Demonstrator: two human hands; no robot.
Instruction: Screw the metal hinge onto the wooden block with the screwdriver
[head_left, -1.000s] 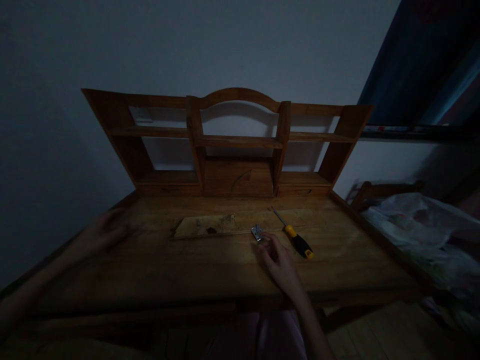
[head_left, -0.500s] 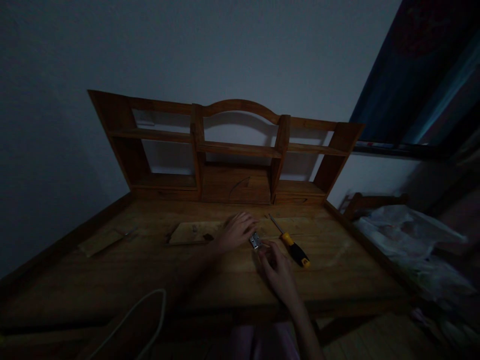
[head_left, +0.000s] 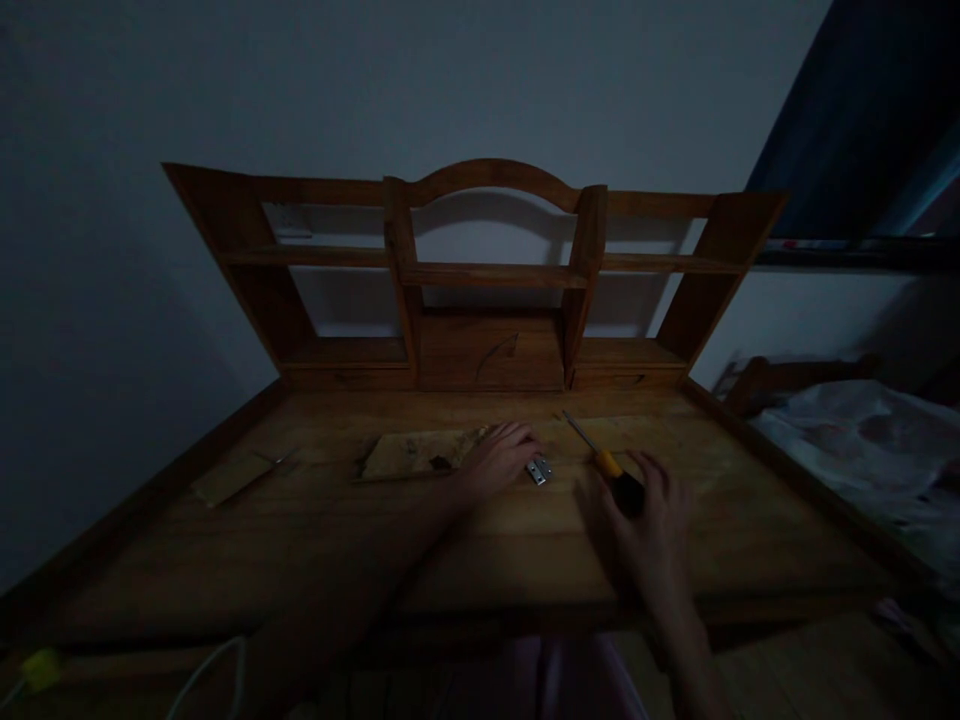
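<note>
A small metal hinge (head_left: 538, 471) lies on the wooden desk. My left hand (head_left: 501, 458) rests at its upper left, fingers bent together over its far edge; the fingertips are partly hidden. To the right is a screwdriver (head_left: 608, 464) with a yellow and black handle, its shaft pointing away to the upper left. My right hand (head_left: 654, 515) is around the handle, thumb on the left and fingers on the right, still apart. Whether they touch the handle is hard to see in the dim light. Behind my left hand lies a worn, torn-edged flat strip (head_left: 409, 453).
A wooden shelf unit (head_left: 491, 275) stands along the desk's back edge. At the left lies a flat light-brown piece (head_left: 231, 478) with a thin shiny item at its end. A whitish plastic bag (head_left: 862, 430) sits beyond the raised right edge. A pale cord loop (head_left: 225, 650) hangs low at left.
My right hand has left the hinge and moved right to the screwdriver handle. My left hand stays at the hinge. The whole view has shifted slightly.
</note>
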